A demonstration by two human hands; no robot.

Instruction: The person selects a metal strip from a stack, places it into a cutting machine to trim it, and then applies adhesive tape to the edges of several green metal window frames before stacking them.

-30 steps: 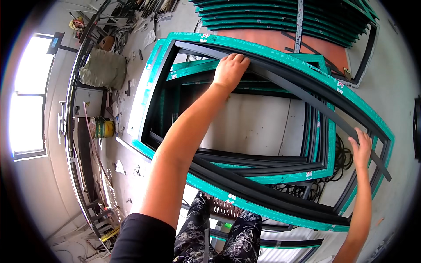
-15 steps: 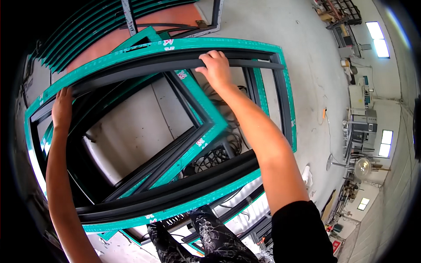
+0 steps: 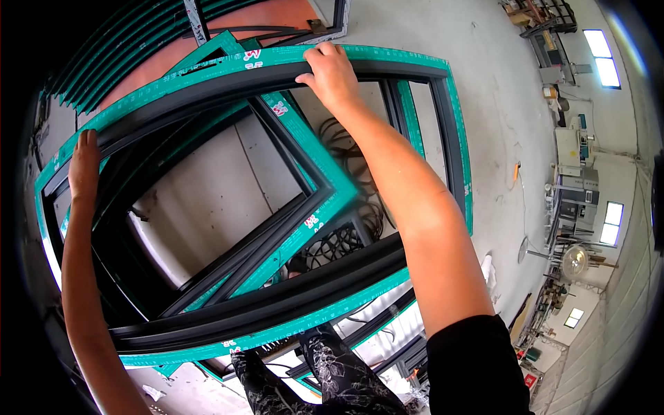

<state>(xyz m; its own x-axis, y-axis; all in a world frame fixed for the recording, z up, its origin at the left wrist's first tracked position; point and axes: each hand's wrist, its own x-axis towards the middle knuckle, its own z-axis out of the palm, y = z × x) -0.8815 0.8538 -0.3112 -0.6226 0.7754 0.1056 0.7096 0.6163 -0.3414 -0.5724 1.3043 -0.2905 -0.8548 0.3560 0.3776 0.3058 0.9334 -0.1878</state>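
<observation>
A large dark window frame with green protective tape on its outer faces lies across the view in front of me. My right hand grips its far rail right of the middle, fingers curled over the taped edge and thumb on the inner side. My left hand is at the same rail's left end, fingers bent over the bar near the corner; its thumb is hidden. Along the inner side of that rail, a long dark strip lies close against the frame between my hands.
Beneath lies another green-taped frame, turned at an angle. Black cables are coiled on the floor. Several green-edged profiles stand at the far left. A pedestal fan and machines line the right wall.
The dark strip, which stood apart from the far rail, now sits against it. My right hand has moved outward onto the taped edge; my left hand has shifted slightly left.
</observation>
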